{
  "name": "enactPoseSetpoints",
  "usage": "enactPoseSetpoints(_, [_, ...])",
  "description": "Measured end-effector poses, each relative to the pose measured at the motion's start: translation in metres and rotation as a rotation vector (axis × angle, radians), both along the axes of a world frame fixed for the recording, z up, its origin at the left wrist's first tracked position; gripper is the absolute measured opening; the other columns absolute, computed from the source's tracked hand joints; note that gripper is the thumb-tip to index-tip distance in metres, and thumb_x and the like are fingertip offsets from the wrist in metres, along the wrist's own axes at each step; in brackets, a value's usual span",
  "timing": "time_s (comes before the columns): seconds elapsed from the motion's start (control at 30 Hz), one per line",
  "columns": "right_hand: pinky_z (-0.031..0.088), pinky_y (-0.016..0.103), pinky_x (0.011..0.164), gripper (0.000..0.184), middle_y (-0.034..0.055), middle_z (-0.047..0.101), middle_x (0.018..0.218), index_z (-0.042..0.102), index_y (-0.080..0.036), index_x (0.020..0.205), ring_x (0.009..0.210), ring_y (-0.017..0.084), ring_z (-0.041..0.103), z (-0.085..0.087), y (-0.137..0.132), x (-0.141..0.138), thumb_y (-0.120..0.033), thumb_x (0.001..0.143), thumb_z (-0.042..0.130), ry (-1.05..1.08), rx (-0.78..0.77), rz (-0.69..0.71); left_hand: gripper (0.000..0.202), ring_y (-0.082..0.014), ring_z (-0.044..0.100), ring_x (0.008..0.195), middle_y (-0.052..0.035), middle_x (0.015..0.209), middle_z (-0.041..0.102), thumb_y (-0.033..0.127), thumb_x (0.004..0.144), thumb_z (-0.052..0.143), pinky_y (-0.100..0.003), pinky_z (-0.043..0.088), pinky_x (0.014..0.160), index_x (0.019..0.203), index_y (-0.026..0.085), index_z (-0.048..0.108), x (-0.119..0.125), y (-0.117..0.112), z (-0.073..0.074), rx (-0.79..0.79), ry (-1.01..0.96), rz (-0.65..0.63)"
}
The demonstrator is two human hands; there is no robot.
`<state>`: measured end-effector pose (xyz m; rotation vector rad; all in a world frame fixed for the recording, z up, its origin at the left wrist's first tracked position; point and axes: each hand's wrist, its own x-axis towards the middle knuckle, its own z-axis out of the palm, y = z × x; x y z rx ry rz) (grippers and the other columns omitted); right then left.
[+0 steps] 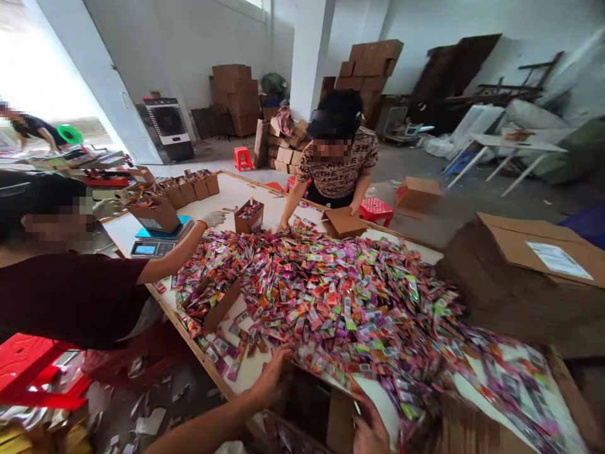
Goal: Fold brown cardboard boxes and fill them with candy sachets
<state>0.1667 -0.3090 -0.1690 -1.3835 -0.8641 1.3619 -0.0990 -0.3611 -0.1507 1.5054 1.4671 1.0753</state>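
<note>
One bench (231,187) carries a broad heap of glossy packets (331,296). At its near edge, right before me, sits an open carton (340,417), probably light and stiff but easily creased. My left hand (278,373) curls on its left side, my right hand (371,421) on its right; opposite walls seem the best hold. Single packets look slippery.

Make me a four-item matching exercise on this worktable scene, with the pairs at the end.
1. Near open carton
2. Packets
3. Digital scale
4. Air cooler

A. Under a filled carton
B. Black and white, standing on the floor
C. Between the person's left hand and right hand
D. Heaped across the white tabletop

Pairs: 1-C, 2-D, 3-A, 4-B
</note>
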Motion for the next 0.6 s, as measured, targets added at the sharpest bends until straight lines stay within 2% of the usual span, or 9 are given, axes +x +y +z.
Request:
enactPoseSetpoints(0.07, [0.049, 0.044, 0.098, 0.015, 0.007, 0.072, 0.106, 0.069, -0.027, 0.064, 0.111, 0.031, 0.062, 0.006, -0.006, -0.005, -0.033, 0.05, 0.069, 0.01, -0.005, -0.005, 0.05, -0.0237, 0.038, 0.139, -0.0122, 0.148, 0.043, 0.008, 0.083, 0.045, -0.044, 0.035, 0.115, 0.129, 0.024, 0.05, -0.01, -0.008, 0.008, 0.003, 0.106, -0.073])
enactPoseSetpoints(0.1, [0.048, 0.045, 0.098, 0.01, 0.0076, 0.072, 0.106, 0.068, -0.027, 0.058, 0.111, 0.031, 0.061, 0.009, -0.007, -0.007, -0.033, 0.05, 0.068, -0.024, 0.006, 0.027, 0.049, -0.0245, 0.038, 0.139, -0.0109, 0.149, 0.042, 0.01, 0.086, 0.043, -0.045, 0.035, 0.114, 0.131, 0.027, 0.052, -0.016, -0.011, 0.013, -0.014, 0.173, -0.141])
enactPoseSetpoints(0.17, [0.046, 0.047, 0.1, 0.012, 0.0099, 0.071, 0.106, 0.065, -0.025, 0.048, 0.113, 0.033, 0.06, 0.011, -0.006, -0.007, -0.036, 0.053, 0.067, -0.134, 0.028, 0.102, 0.049, -0.0292, 0.033, 0.143, -0.0072, 0.155, 0.037, 0.017, 0.09, 0.046, -0.051, 0.029, 0.117, 0.135, 0.035, 0.054, -0.027, -0.013, 0.025, -0.042, 0.3, -0.321])
enactPoseSetpoints(0.23, [0.044, 0.048, 0.102, 0.019, 0.0115, 0.071, 0.105, 0.067, -0.024, 0.047, 0.113, 0.034, 0.059, 0.011, -0.004, -0.005, -0.04, 0.057, 0.064, -0.241, 0.056, 0.155, 0.052, -0.0357, 0.021, 0.148, -0.0048, 0.163, 0.024, 0.036, 0.09, 0.056, -0.058, 0.018, 0.119, 0.141, 0.041, 0.048, -0.036, -0.016, 0.034, -0.063, 0.344, -0.47])
enactPoseSetpoints(0.33, [0.043, 0.049, 0.104, 0.024, 0.012, 0.07, 0.106, 0.072, -0.024, 0.054, 0.11, 0.033, 0.06, 0.009, 0.0, -0.005, -0.043, 0.06, 0.059, -0.322, 0.094, 0.185, 0.079, -0.0423, 0.003, 0.15, -0.0035, 0.167, -0.001, 0.069, 0.077, 0.06, -0.062, 0.009, 0.118, 0.147, 0.039, 0.039, -0.041, -0.023, 0.042, -0.179, 0.242, -0.465])
enactPoseSetpoints(0.4, [0.041, 0.049, 0.105, 0.024, 0.0119, 0.069, 0.109, 0.072, -0.024, 0.054, 0.112, 0.033, 0.059, 0.009, 0.0, -0.004, -0.044, 0.06, 0.058, -0.34, 0.089, 0.19, 0.095, -0.0445, -0.004, 0.149, -0.0038, 0.167, -0.008, 0.078, 0.066, 0.063, -0.063, 0.008, 0.118, 0.148, 0.038, 0.038, -0.041, -0.026, 0.045, -0.287, 0.194, -0.417])
enactPoseSetpoints(0.47, [0.038, 0.049, 0.108, 0.025, 0.0116, 0.069, 0.113, 0.072, -0.024, 0.054, 0.118, 0.034, 0.056, 0.011, -0.002, -0.001, -0.046, 0.06, 0.06, -0.314, 0.057, 0.212, 0.102, -0.0445, 0.001, 0.15, -0.0069, 0.167, -0.003, 0.076, 0.058, 0.072, -0.06, 0.009, 0.119, 0.146, 0.035, 0.041, -0.038, -0.026, 0.046, -0.351, 0.191, -0.381])
enactPoseSetpoints(0.5, [0.038, 0.048, 0.109, 0.028, 0.0114, 0.068, 0.116, 0.073, -0.024, 0.057, 0.121, 0.035, 0.054, 0.013, -0.005, 0.0, -0.048, 0.061, 0.06, -0.28, 0.034, 0.23, 0.096, -0.0432, 0.008, 0.149, -0.0084, 0.166, 0.006, 0.073, 0.059, 0.074, -0.057, 0.011, 0.12, 0.143, 0.034, 0.047, -0.036, -0.024, 0.047, -0.361, 0.196, -0.349])
enactPoseSetpoints(0.6, [0.038, 0.045, 0.11, 0.043, 0.0106, 0.067, 0.121, 0.078, -0.023, 0.084, 0.124, 0.032, 0.053, 0.019, -0.015, 0.001, -0.058, 0.073, 0.055, -0.143, -0.052, 0.307, 0.045, -0.0343, 0.04, 0.138, -0.0096, 0.152, 0.04, 0.05, 0.078, 0.069, -0.047, 0.027, 0.118, 0.118, 0.031, 0.071, -0.029, -0.015, 0.044, -0.345, 0.189, -0.214])
